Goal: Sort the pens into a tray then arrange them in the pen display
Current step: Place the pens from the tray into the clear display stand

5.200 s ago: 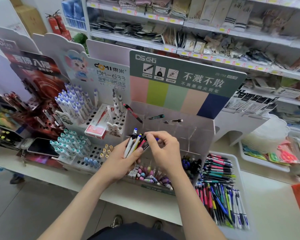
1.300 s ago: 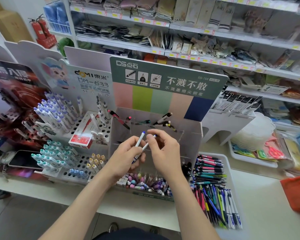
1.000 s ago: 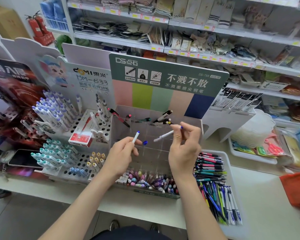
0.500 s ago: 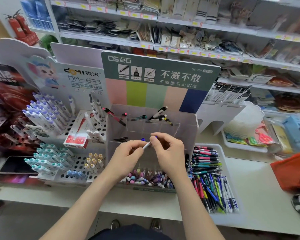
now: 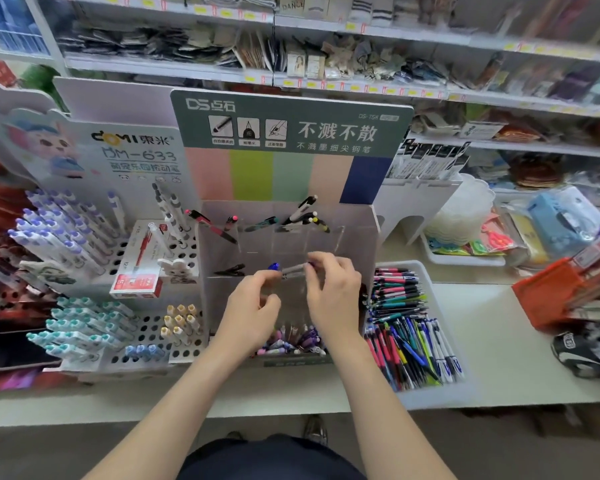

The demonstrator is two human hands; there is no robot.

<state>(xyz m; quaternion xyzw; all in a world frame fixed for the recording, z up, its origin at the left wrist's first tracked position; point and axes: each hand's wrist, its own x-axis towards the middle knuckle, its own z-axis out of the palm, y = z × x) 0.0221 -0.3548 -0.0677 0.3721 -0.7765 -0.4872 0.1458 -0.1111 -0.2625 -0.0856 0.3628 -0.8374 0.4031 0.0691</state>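
The sorting looks largely done and the arranging barely begun, I'd say. The white tray [image 5: 430, 398] near the front edge of the tabletop [image 5: 506, 344], just right of the pen display [image 5: 357, 237], is heaped with sorted pens [image 5: 409, 337]. The display's clear back compartments hold only a few leaning pens [image 5: 302, 216]. One pen [image 5: 293, 269] with a blue end is up in front of the display's middle row, held roughly level between both hands. The left grip [image 5: 253, 308] pinches it near the blue end and the right grip [image 5: 333, 292] pinches the other end with curled fingers, though blur hides exactly how the fingertips sit. By my reckoning nearly the whole tray is left to place. Around it I see pastel-capped pens [image 5: 291, 342] low at the display's front and a neighbouring stand of blue-capped pens [image 5: 59, 230] toward the tabletop's left. A red box [image 5: 136, 271] lies on that stand, with a phone [image 5: 7, 348] by the left front edge. An orange box [image 5: 548, 292] sits at the right edge, and stocked shelves [image 5: 326, 81] run behind. The clear dividers are narrow and hard to see, and those leaning pens could snag a reaching hand.
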